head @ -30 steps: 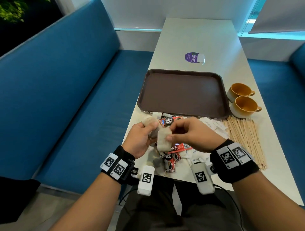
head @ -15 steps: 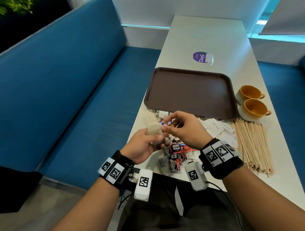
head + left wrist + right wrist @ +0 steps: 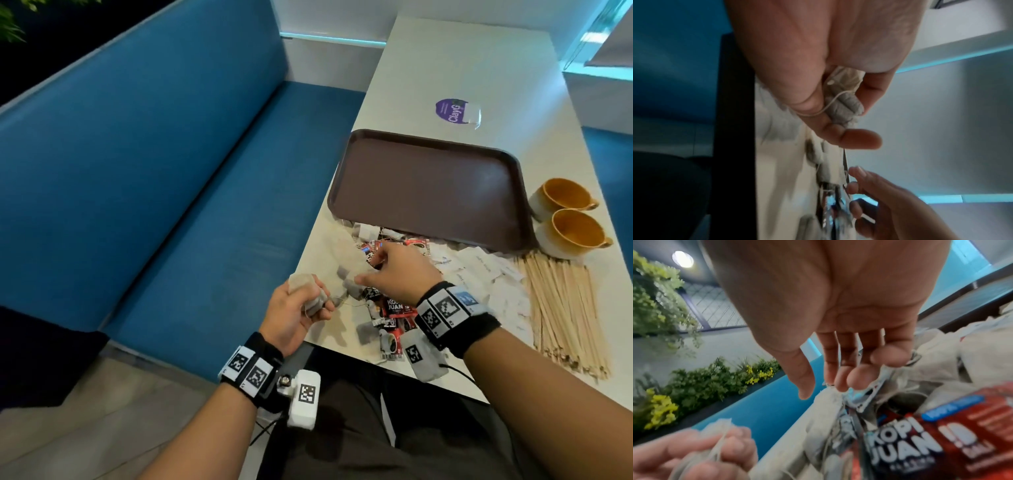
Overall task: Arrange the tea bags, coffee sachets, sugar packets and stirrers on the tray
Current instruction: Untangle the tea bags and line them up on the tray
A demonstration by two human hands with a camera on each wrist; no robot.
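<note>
My left hand grips a small bunch of grey tea bags off the table's near left edge; their strings trail over my fingers. My right hand hovers low over the mixed pile, thumb apart from the fingers, fingertips touching a tea bag and a sachet edge, holding nothing. Red coffee sachets and loose tea bags lie beneath it. White sugar packets and wooden stirrers lie to the right. The brown tray stands beyond the pile with nothing on it.
Two orange cups stand at the tray's right side, just above the stirrers. A purple sticker marks the table behind the tray. A blue bench runs along the table's left edge.
The hands, together a second ago while the right passed a tea bag to the left, have parted. The left drew back holding the bags; the right moved onto the pile.
</note>
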